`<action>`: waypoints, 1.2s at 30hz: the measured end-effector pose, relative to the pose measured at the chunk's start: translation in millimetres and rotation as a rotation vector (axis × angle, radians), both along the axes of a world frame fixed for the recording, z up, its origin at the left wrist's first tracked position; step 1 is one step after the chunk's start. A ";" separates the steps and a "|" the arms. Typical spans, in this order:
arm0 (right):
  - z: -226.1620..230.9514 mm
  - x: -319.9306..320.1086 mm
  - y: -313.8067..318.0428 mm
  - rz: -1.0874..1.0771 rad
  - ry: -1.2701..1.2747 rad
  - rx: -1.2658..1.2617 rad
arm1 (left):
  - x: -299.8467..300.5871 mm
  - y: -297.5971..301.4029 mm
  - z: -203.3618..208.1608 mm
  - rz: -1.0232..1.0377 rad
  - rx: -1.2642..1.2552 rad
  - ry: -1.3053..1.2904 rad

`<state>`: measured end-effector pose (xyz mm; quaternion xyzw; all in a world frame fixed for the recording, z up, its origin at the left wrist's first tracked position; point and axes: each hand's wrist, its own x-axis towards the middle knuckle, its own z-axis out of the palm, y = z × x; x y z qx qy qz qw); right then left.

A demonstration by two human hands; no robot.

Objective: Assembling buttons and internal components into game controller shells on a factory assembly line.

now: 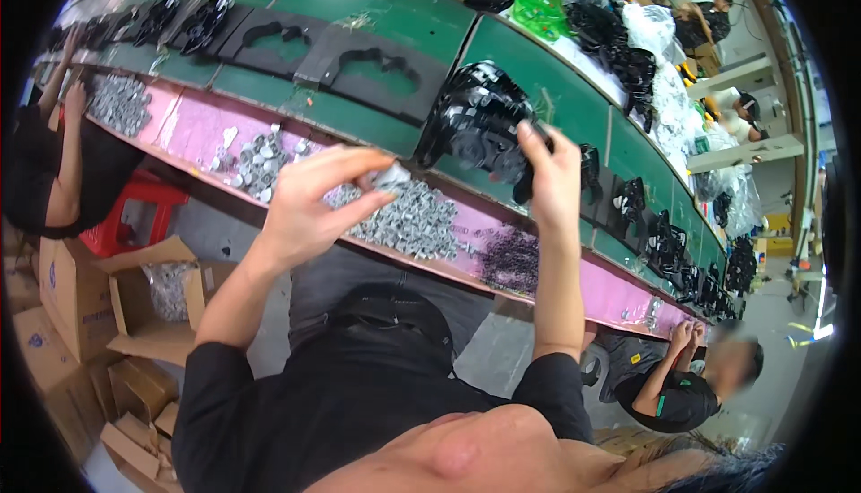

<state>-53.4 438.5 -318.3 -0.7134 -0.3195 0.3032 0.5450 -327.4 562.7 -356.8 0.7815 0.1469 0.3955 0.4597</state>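
Note:
Between the thumb and forefinger of my left hand [314,202] is a small grey part [393,175], held over a heap of similar grey metal-looking pieces [413,224]. My right hand [556,179] is closed on the right edge of a glossy black moulded plastic housing [480,116], thumb on its near face. The housing is tilted up above the green work surface [529,58]. Its exact kind does not show. The left hand's pinched part is just left of the housing and apart from it.
A pink-lined ledge [466,215] carries small black pieces [509,260] and larger grey caps [260,161]. Dark foam trays [372,76] with cut-outs line the green surface. Cardboard boxes [152,291] and a red stool [134,211] stand lower left. Co-workers sit at both sides.

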 end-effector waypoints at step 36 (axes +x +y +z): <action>-50.7 -97.7 -68.4 -0.122 0.332 0.037 | 23.3 -2.4 -20.4 -0.230 0.338 0.295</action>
